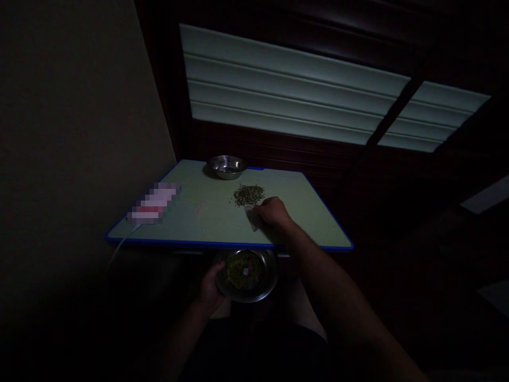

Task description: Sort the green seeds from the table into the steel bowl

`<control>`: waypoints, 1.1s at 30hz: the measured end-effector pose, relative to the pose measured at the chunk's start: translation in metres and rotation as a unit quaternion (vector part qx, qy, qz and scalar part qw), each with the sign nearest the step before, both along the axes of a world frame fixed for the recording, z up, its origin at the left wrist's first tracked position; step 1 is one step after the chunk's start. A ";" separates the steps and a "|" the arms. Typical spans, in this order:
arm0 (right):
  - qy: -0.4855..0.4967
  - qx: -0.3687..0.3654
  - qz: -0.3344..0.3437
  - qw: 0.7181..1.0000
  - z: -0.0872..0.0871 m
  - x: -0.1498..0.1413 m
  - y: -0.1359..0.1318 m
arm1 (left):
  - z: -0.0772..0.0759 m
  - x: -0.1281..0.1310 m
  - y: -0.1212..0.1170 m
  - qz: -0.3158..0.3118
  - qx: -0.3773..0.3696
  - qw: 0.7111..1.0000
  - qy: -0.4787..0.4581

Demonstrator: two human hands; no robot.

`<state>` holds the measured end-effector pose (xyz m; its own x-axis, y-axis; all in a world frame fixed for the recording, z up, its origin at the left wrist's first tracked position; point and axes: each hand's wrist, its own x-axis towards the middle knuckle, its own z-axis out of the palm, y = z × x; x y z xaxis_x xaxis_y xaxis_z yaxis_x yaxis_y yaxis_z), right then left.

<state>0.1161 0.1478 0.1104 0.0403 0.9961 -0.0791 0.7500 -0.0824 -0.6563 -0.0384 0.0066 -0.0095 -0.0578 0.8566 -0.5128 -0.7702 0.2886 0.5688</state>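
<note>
My left hand (212, 288) is wrapped round the left rim of a metal bowl (260, 293), just below the table's front edge. Inside the bowl lies a greenish mass, perhaps beans, with a small red and white label (247, 267) showing on it. On the tabletop my right hand (274, 211) is closed on a thin, pale, flat card (251, 217), tilted against the surface. The card's upper end is at the near side of a loose pile of small greenish-brown beans or seeds (248, 195). A few grains lie scattered round the pile.
A second metal bowl (226, 167) stands at the back of the pale, blue-edged table (191, 223). At the left lies a blurred-out pink and white object (155, 202) with a white cable (123, 239) running off the edge. A wall and slatted panels (278, 79) border the table.
</note>
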 end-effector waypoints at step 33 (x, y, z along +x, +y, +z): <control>0.100 0.045 -0.061 0.992 0.018 0.086 0.030 | -0.009 -0.005 0.002 -0.021 -0.006 1.000 -0.009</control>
